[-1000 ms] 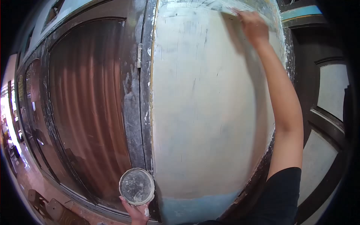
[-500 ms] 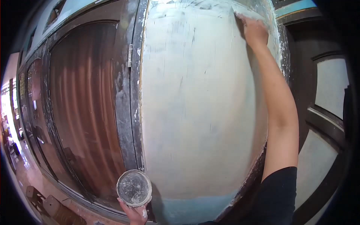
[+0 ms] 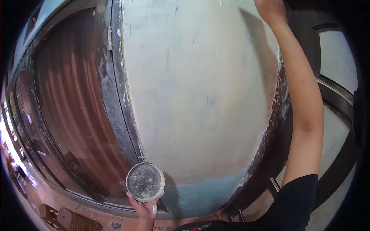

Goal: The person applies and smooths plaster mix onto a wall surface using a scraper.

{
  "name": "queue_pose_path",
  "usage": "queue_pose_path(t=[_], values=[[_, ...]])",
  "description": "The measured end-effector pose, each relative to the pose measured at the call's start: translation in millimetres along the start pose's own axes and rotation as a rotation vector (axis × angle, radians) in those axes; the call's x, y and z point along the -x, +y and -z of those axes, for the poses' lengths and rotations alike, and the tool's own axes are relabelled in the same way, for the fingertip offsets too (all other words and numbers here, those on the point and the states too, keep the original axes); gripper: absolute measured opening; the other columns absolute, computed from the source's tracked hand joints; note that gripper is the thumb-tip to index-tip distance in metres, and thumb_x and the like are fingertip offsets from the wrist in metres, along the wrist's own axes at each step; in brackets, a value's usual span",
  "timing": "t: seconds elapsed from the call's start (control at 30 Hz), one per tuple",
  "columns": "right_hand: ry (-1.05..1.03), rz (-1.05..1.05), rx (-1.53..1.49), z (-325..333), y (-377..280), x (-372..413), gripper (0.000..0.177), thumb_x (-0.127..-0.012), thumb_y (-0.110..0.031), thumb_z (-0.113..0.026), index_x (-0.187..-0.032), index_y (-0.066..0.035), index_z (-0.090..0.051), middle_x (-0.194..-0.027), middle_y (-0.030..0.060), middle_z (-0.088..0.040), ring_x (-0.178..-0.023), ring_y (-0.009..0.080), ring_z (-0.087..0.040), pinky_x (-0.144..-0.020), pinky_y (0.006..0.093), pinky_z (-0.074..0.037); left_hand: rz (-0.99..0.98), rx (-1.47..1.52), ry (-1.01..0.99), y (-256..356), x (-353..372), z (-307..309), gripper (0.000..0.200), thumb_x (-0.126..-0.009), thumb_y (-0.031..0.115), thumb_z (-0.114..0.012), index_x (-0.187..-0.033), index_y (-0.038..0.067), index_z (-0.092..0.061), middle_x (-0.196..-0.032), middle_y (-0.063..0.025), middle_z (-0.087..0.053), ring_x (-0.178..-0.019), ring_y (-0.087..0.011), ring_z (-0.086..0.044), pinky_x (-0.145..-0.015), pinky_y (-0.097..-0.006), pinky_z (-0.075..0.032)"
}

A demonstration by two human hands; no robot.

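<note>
My left hand (image 3: 145, 211), low in the view, has its fingers and thumb around a round tub (image 3: 145, 182). The tub's dark grey face is marked with white smears and its rim is pale and crusted. White paste sticks to the hand near the thumb. My right arm reaches up along the right side of a whitish coated wall panel (image 3: 200, 96). At the top edge, my right hand (image 3: 271, 12) is cut off by the frame, so its fingers and anything in them are hidden. Its shadow falls on the panel.
Left of the panel stands a worn dark frame (image 3: 118, 88) with a hinge, beside glass with a brown curtain (image 3: 73, 92) behind. A blue strip (image 3: 208, 194) borders the panel's bottom. Brown plastic furniture (image 3: 71, 219) sits lower left. A dark door with pale panels (image 3: 337, 57) is at right.
The view has tilted down and turned right, so the panel appears higher and further left. My right hand has shifted right, its fingers leaving the frame. My left hand still holds the tub.
</note>
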State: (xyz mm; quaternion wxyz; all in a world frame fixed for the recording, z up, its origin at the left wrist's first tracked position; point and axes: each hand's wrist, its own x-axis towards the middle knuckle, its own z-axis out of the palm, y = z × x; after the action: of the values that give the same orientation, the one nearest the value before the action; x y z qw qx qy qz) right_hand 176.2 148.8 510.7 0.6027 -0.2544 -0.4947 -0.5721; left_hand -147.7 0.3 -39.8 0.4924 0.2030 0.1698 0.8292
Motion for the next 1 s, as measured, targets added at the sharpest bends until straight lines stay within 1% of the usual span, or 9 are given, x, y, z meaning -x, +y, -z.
queue_pose_path(t=[0.13,0.37,0.43,0.5,0.53,0.57,0.83,0.93,1.0], values=[[-0.04,-0.105,0.005,-2.7,27.1,4.8,0.022,-0.088,-0.018,-0.056,-0.103,-0.011,-0.07,-0.093,0.0193,-0.066,-0.09,0.0369,-0.063,-0.08,0.0453,-0.049,-0.059,0.037,0.083,-24.7,9.6,-8.8,0.076,-0.087,0.072,-0.035,-0.144,0.022,-0.032,-0.142,-0.0086,-0.04,-0.122,-0.0334,-0.047,-0.086,-0.0565,-0.048],[-0.055,-0.136,-0.059,-24.1,84.8,-15.3,0.023,-0.086,-0.016,-0.054,-0.102,-0.011,-0.07,-0.1,0.0181,-0.066,-0.095,0.0353,-0.063,-0.083,0.0446,-0.049,-0.204,0.013,0.089,-89.9,18.3,-34.0,0.076,-0.088,0.07,-0.035,-0.143,0.018,-0.032,-0.14,-0.0103,-0.041,-0.119,-0.0335,-0.05,-0.082,-0.0561,-0.051],[0.009,-0.009,-0.069,-53.9,107.5,-20.3,0.025,-0.087,-0.019,-0.052,-0.102,-0.01,-0.07,-0.101,0.0186,-0.066,-0.096,0.0352,-0.063,-0.084,0.0445,-0.049,-0.191,0.096,0.169,-109.6,16.4,-45.6,0.076,-0.088,0.071,-0.034,-0.143,0.018,-0.032,-0.14,-0.0105,-0.041,-0.118,-0.0334,-0.051,-0.082,-0.0567,-0.051],[-0.051,-0.06,0.076,-70.7,112.8,-21.7,0.028,-0.09,-0.023,-0.049,-0.102,-0.01,-0.07,-0.102,0.0197,-0.066,-0.096,0.0359,-0.063,-0.085,0.0444,-0.048,-0.2,0.035,0.141,-123.4,12.4,-57.9,0.076,-0.088,0.071,-0.033,-0.143,0.019,-0.032,-0.14,-0.0108,-0.042,-0.12,-0.0336,-0.05,-0.083,-0.0566,-0.05],[-0.209,-0.098,0.097,-75.7,114.2,-18.0,0.029,-0.091,-0.025,-0.047,-0.101,-0.01,-0.07,-0.102,0.021,-0.065,-0.096,0.0374,-0.063,-0.086,0.0452,-0.048,-0.196,0.032,0.128,-129.1,11.2,-63.2,0.076,-0.088,0.071,-0.033,-0.143,0.018,-0.033,-0.14,-0.0111,-0.041,-0.12,-0.0336,-0.05,-0.084,-0.0565,-0.05],[-0.217,-0.116,-0.14,-78.5,117.4,-9.5,0.029,-0.091,-0.025,-0.047,-0.101,-0.01,-0.07,-0.101,0.0214,-0.065,-0.096,0.0381,-0.063,-0.086,0.045,-0.048,-0.198,0.031,0.123,-135.1,7.8,-67.3,0.076,-0.088,0.071,-0.033,-0.143,0.018,-0.033,-0.14,-0.0111,-0.041,-0.12,-0.0336,-0.05,-0.084,-0.0565,-0.05],[-0.367,0.046,-0.089,-47.3,129.6,38.2,0.027,-0.087,-0.02,-0.049,-0.102,-0.009,-0.069,-0.101,0.0225,-0.064,-0.096,0.0393,-0.062,-0.083,0.0448,-0.048,-0.068,-0.005,-0.011,-146.3,3.0,-83.7,0.076,-0.088,0.071,-0.03,-0.144,0.019,-0.032,-0.141,-0.0089,-0.041,-0.123,-0.0348,-0.047,-0.089,-0.0591,-0.045],[-0.359,0.073,0.056,-32.8,138.6,11.8,0.025,-0.085,-0.017,-0.05,-0.101,-0.009,-0.068,-0.098,0.0209,-0.065,-0.094,0.0381,-0.062,-0.08,0.0449,-0.05,-0.074,-0.01,-0.024,-137.6,4.3,-97.2,0.078,-0.087,0.072,-0.031,-0.144,0.019,-0.032,-0.143,-0.0095,-0.04,-0.123,-0.0357,-0.047,-0.089,-0.0603,-0.045],[-0.336,0.087,0.131,-23.5,141.5,-11.9,0.024,-0.082,-0.012,-0.052,-0.099,-0.009,-0.068,-0.095,0.0204,-0.066,-0.093,0.037,-0.063,-0.079,0.0451,-0.05,-0.109,0.047,0.033,-144.3,12.4,-99.2,0.075,-0.089,0.071,-0.031,-0.143,0.019,-0.031,-0.138,-0.0107,-0.043,-0.118,-0.0348,-0.051,-0.084,-0.0554,-0.051]])
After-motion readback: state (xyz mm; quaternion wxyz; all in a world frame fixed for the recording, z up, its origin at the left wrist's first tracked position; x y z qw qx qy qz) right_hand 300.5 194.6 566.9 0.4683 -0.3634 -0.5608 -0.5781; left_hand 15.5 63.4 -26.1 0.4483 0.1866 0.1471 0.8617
